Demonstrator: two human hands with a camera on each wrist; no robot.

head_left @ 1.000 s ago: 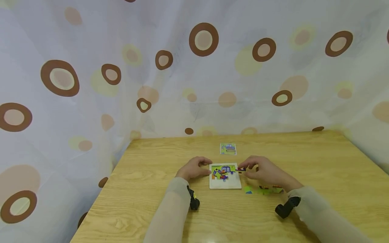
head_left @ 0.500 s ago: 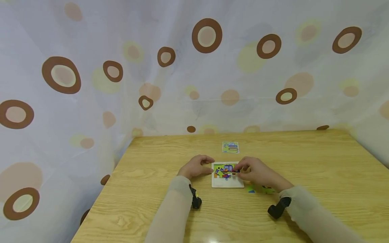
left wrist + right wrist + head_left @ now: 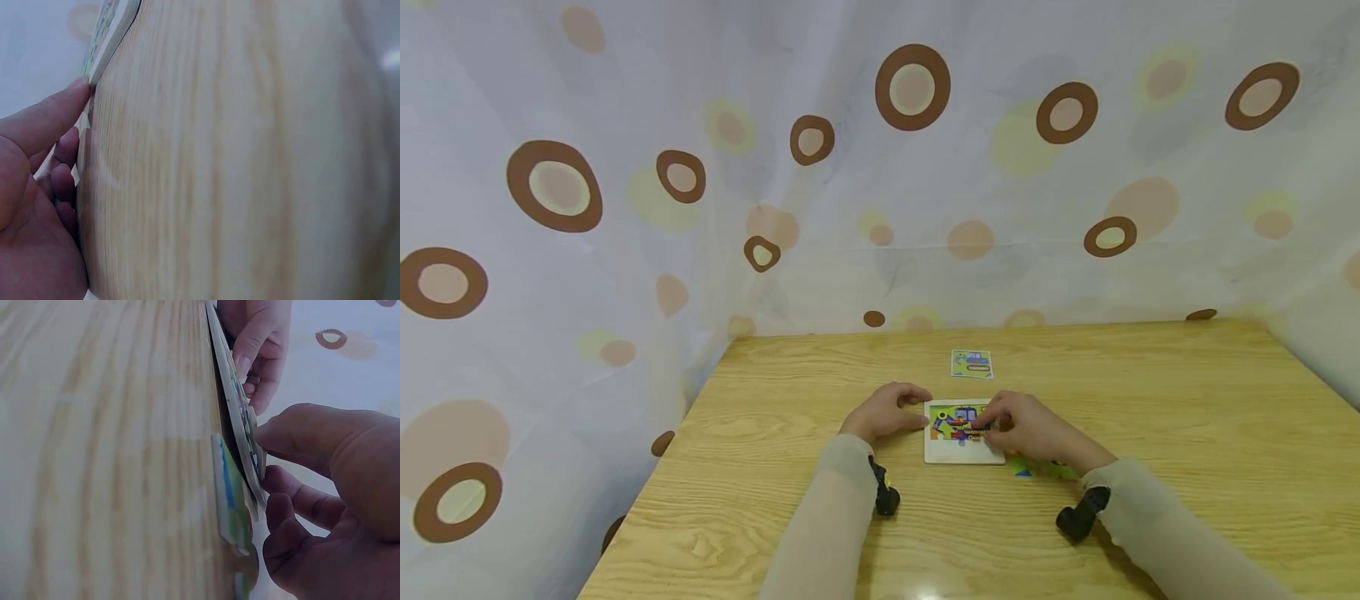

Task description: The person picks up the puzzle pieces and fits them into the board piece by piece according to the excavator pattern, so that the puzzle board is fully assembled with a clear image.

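Note:
A white-framed jigsaw board [image 3: 962, 454] lies on the wooden table, its upper part filled with a colourful excavator picture and its lower part bare white. My left hand [image 3: 887, 412] rests at the board's left side; in the left wrist view the straight thumb [image 3: 59, 112] touches the rim. Over the picture's right part, my right hand [image 3: 1030, 427] pinches a puzzle piece [image 3: 261, 459] between thumb and index finger, close against the board. The fingers hide most of that piece. Its other fingers are curled in beside the board's edge.
A small picture card [image 3: 972, 364] of an excavator lies behind the board. Loose puzzle pieces [image 3: 1022, 469] sit at the board's lower right, partly under my right hand. A black camera [image 3: 1078, 517] sits on the right wrist. A spotted curtain [image 3: 970, 167] hangs behind the table.
My right hand has carried the puzzle piece leftward from beside the board to over the picture's right part, then down against it. The left hand has stayed at the board's left side.

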